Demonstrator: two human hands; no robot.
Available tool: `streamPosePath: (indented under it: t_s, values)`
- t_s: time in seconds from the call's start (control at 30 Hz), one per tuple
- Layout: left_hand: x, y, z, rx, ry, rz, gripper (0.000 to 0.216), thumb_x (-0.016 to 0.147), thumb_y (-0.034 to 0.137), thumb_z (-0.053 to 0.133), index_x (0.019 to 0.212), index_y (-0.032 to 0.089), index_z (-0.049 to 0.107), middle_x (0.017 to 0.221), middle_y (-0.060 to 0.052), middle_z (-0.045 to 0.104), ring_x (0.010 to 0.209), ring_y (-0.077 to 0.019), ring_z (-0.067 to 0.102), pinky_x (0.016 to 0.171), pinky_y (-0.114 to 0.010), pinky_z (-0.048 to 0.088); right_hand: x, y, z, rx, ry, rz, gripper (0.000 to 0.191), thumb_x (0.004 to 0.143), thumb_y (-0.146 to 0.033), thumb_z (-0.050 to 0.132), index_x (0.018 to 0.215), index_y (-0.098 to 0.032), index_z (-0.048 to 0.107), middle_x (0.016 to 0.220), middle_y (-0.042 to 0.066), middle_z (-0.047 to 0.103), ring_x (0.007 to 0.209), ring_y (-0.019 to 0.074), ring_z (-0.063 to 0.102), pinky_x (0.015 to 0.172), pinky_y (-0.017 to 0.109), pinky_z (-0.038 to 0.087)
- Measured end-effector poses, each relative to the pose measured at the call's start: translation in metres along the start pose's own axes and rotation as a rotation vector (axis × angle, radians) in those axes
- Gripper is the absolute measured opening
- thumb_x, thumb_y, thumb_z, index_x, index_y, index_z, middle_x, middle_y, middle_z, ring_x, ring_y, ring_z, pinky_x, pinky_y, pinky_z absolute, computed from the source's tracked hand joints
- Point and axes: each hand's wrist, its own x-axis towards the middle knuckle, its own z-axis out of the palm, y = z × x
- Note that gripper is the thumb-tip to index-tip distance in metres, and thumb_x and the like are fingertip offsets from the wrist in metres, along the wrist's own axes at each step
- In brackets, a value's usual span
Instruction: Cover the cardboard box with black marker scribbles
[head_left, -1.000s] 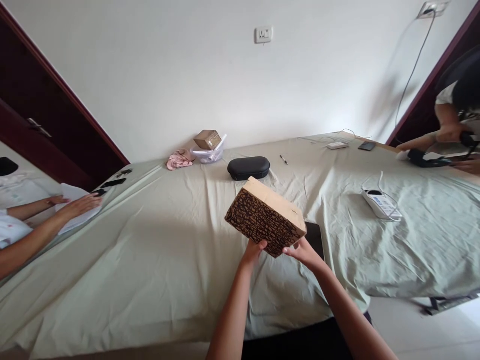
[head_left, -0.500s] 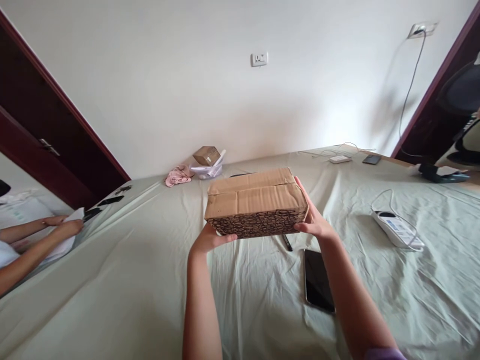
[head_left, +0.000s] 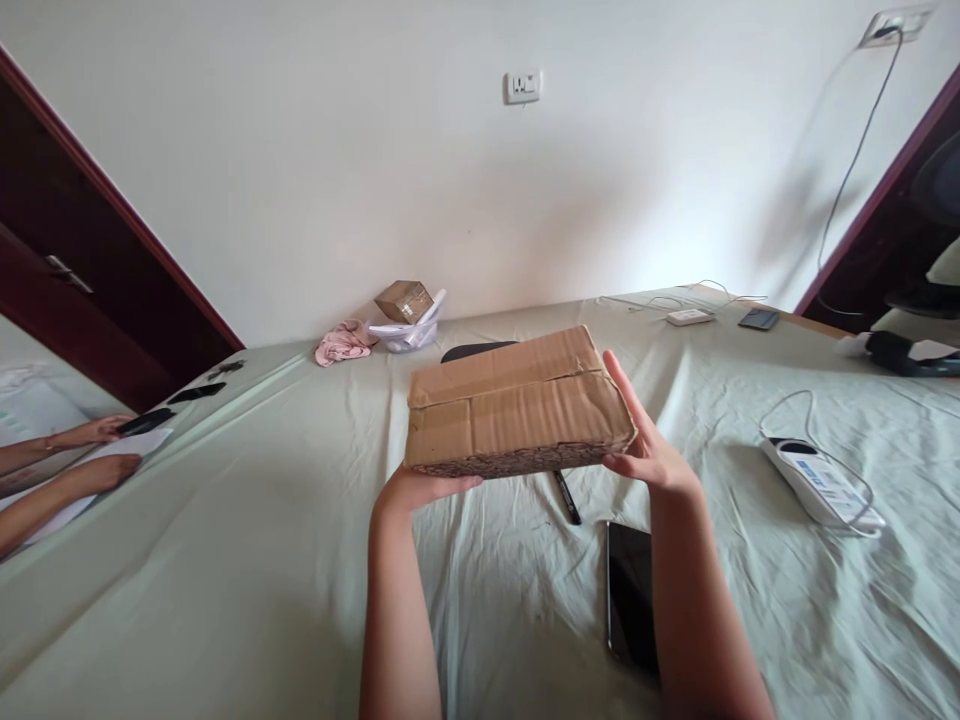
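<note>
I hold a brown cardboard box (head_left: 517, 405) with a dark patterned side above the table, its taped top facing me. My left hand (head_left: 411, 488) grips its lower left corner from below. My right hand (head_left: 646, 450) presses flat against its right end. Under the box lies a black pen (head_left: 567, 497) on the pale green cloth (head_left: 247, 520). A black phone (head_left: 631, 595) lies face up beside my right forearm. A black case (head_left: 469, 351) is mostly hidden behind the box.
A white power strip (head_left: 819, 482) with a cable lies at the right. At the back stand a small cardboard box (head_left: 403, 300) on a white bag and a pink cloth (head_left: 341, 342). Another person's hands (head_left: 97, 450) rest at the left edge by dark phones.
The box has swung from tilted with the patterned side toward me to level with the brown top toward me. My hands shifted to its two ends. The view moved closer over the table.
</note>
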Motion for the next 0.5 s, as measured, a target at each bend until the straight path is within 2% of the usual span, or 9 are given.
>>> streamPosePath:
  t_s: [0.17, 0.23, 0.33, 0.4, 0.5]
  values:
    - [0.009, -0.002, 0.005, 0.015, 0.049, 0.109, 0.064, 0.056, 0.047, 0.101, 0.113, 0.024, 0.082, 0.129, -0.012, 0.081, 0.130, -0.0412, 0.071, 0.124, -0.065, 0.049, 0.008, 0.005, 0.008, -0.045, 0.116, -0.039, 0.142, 0.073, -0.072, 0.089, 0.177, -0.038, -0.001, 0.187, 0.006, 0.011, 0.173, 0.0358, 0.013, 0.137, 0.062, 0.022]
    - [0.011, -0.002, 0.006, 0.013, 0.097, 0.150, 0.064, 0.056, 0.050, 0.101, 0.111, 0.024, 0.080, 0.129, -0.011, 0.080, 0.133, -0.0404, 0.069, 0.129, -0.066, 0.042, 0.013, 0.011, 0.018, 0.003, 0.200, -0.093, 0.149, 0.071, -0.078, 0.087, 0.176, -0.040, -0.012, 0.187, 0.008, 0.011, 0.172, 0.0359, 0.017, 0.135, 0.062, 0.026]
    - [0.017, -0.006, 0.012, -0.075, 0.123, 0.160, 0.071, 0.053, 0.055, 0.101, 0.112, 0.023, 0.078, 0.132, -0.012, 0.079, 0.138, -0.0412, 0.066, 0.131, -0.067, 0.037, 0.020, 0.021, 0.036, 0.099, 0.286, -0.119, 0.149, 0.074, -0.081, 0.082, 0.172, -0.040, -0.024, 0.184, 0.010, 0.022, 0.169, 0.0351, 0.029, 0.134, 0.063, 0.030]
    - [0.022, -0.011, 0.020, -0.169, 0.098, 0.148, 0.081, 0.050, 0.055, 0.103, 0.119, 0.022, 0.077, 0.138, -0.013, 0.076, 0.139, -0.0422, 0.065, 0.131, -0.068, 0.037, 0.023, 0.026, 0.047, 0.081, 0.294, -0.109, 0.148, 0.072, -0.081, 0.084, 0.175, -0.037, -0.013, 0.180, 0.011, 0.034, 0.168, 0.0367, 0.029, 0.136, 0.062, 0.025]
    - [0.031, -0.021, 0.031, -0.232, -0.022, 0.070, 0.090, 0.048, 0.053, 0.105, 0.127, 0.022, 0.076, 0.146, -0.016, 0.072, 0.142, -0.0455, 0.063, 0.128, -0.068, 0.041, 0.026, 0.025, 0.055, 0.002, 0.226, -0.067, 0.140, 0.066, -0.084, 0.086, 0.176, -0.033, 0.017, 0.172, 0.012, 0.047, 0.166, 0.0424, 0.031, 0.138, 0.063, 0.024]
